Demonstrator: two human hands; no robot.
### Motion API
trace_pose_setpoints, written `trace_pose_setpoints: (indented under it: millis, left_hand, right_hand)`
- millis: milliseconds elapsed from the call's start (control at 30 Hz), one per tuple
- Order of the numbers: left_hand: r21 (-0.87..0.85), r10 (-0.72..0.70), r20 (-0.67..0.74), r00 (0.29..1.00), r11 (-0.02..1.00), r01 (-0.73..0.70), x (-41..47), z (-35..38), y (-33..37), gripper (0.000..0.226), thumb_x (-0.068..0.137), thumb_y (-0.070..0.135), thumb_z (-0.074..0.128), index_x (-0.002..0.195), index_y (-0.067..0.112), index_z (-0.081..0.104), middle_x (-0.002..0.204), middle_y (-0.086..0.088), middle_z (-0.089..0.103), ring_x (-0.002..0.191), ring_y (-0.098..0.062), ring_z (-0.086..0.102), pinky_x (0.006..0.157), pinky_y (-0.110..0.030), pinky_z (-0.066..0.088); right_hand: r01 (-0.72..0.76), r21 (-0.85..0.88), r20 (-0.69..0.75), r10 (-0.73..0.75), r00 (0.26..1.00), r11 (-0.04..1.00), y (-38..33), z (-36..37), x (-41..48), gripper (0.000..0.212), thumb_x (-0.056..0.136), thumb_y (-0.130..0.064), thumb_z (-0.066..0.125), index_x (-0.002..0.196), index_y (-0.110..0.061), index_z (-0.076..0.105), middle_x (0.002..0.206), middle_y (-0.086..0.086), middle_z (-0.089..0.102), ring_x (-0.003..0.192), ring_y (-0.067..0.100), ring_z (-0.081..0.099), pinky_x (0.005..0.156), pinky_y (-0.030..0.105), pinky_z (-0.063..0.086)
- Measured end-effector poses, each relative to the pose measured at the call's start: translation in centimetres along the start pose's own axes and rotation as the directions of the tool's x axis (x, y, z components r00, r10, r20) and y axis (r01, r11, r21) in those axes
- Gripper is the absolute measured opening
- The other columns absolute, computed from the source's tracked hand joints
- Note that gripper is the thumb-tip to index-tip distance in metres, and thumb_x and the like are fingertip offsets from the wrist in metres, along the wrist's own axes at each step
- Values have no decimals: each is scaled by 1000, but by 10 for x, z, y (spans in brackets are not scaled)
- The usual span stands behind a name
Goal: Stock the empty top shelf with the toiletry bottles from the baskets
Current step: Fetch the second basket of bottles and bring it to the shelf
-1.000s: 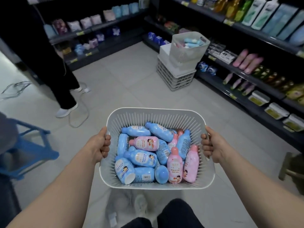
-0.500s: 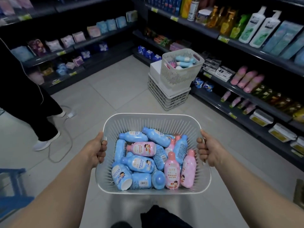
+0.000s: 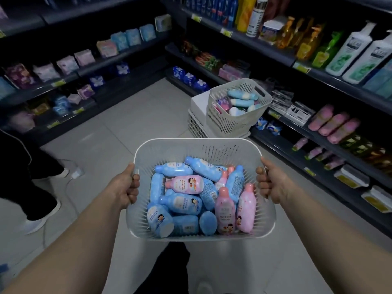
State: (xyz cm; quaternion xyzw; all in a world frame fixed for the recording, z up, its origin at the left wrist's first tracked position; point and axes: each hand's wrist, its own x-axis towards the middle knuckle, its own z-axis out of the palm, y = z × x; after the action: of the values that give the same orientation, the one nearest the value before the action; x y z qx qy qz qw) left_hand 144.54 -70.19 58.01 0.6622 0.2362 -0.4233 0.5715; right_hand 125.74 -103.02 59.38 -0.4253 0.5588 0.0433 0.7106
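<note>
I carry a white slotted basket (image 3: 197, 148) in front of me, above the tiled floor. My left hand (image 3: 125, 186) grips its left rim and my right hand (image 3: 270, 182) grips its right rim. Several blue bottles (image 3: 183, 201) and pink bottles (image 3: 226, 209) lie jumbled inside it. A second white basket (image 3: 224, 122) with blue and pink bottles stands ahead on a stack of white crates (image 3: 197, 126), beside the right-hand shelves. The top shelf is out of view.
Dark shelving (image 3: 318, 132) full of pump bottles, pink tubes and boxes runs along the right. More shelves with packets (image 3: 84, 58) line the back left. A person in black trousers (image 3: 29, 179) stands at the left, with a cable (image 3: 70, 187) on the floor.
The view has advanced and lifted toward the right shelves; the second basket and crates are nearer. The person at the left has shifted further left. Both hands keep gripping the basket.
</note>
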Motion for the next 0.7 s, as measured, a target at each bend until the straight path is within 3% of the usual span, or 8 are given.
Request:
trace_pose_setpoints:
  millis: [433, 700]
  left_hand:
    - [130, 19, 66, 998, 991, -27, 138, 13, 232, 52, 95, 62, 29, 61, 22, 34, 35, 8, 24, 26, -5, 15, 33, -7, 13]
    - [86, -9, 66, 998, 996, 3, 224, 32, 325, 53, 96, 61, 27, 61, 22, 31, 33, 6, 22, 24, -6, 16, 33, -4, 16]
  right_hand:
    - [-19, 126, -23, 22, 1000, 992, -147, 118, 109, 52, 92, -62, 40, 57, -23, 40, 39, -9, 27, 29, 6, 15, 33, 12, 10]
    - [-19, 61, -31, 21, 999, 998, -251, 170, 192, 51, 92, -61, 44, 57, -24, 43, 42, -10, 31, 32, 6, 18, 33, 13, 14]
